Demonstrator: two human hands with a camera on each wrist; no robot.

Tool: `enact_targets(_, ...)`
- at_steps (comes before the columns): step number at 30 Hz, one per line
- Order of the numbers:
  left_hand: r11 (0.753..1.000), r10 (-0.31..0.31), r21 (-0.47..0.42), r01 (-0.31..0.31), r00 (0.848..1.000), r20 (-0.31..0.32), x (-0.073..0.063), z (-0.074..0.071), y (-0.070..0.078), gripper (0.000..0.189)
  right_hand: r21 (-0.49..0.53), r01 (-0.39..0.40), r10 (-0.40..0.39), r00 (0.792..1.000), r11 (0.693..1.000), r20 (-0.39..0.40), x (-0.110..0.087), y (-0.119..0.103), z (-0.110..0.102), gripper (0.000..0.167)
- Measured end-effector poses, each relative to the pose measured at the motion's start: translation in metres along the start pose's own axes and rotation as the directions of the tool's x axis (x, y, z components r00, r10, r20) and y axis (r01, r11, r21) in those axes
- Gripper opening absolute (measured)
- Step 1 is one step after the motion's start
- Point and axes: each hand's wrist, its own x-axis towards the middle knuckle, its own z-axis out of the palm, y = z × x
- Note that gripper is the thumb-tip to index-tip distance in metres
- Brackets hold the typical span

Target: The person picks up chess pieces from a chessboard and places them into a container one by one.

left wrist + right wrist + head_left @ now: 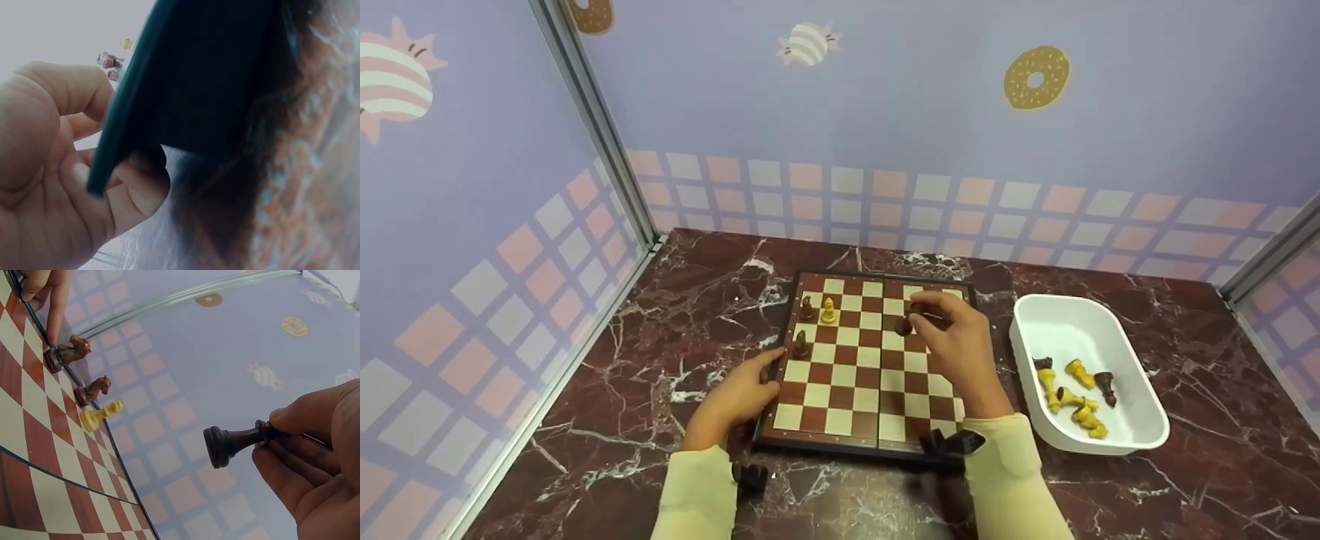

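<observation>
My right hand (960, 349) pinches a dark chess piece (236, 444) by its upper end, above the right half of the chessboard (840, 397). Fingers cover the piece's top, so its exact kind is hidden; its round base shows in the right wrist view. At the board's left edge, my left hand (739, 394) grips the rim, with fingers curled round it in the left wrist view (62, 152). Two dark knights (70, 353) (93, 391) stand on the far left squares. Beside the farther knight is a yellow bishop (829, 311).
A white plastic tub (1091, 311) stands right of the board, with several yellow pieces (1076, 373) and a few dark ones (1105, 384) lying in it. All rest on a dark red marbled tabletop (622, 420). Patterned walls (885, 112) enclose the back and sides.
</observation>
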Motion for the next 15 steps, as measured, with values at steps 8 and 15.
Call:
enact_targets(8, 1.000, -0.001, 0.002, 0.001, 1.000, 0.000, -0.001, 0.000, -0.001, 0.070, -0.012, -0.006, 0.005, 1.000, 1.000, -0.026, -0.002, 0.002, -0.008, 0.025)
enact_targets(15, 1.000, 0.000, 0.016, 0.000, 1.000, 0.014, -0.002, -0.002, 0.001, 0.068, 0.011, -0.027, 0.027, 0.999, 1.000, -0.035, -0.002, -0.002, -0.014, 0.026)
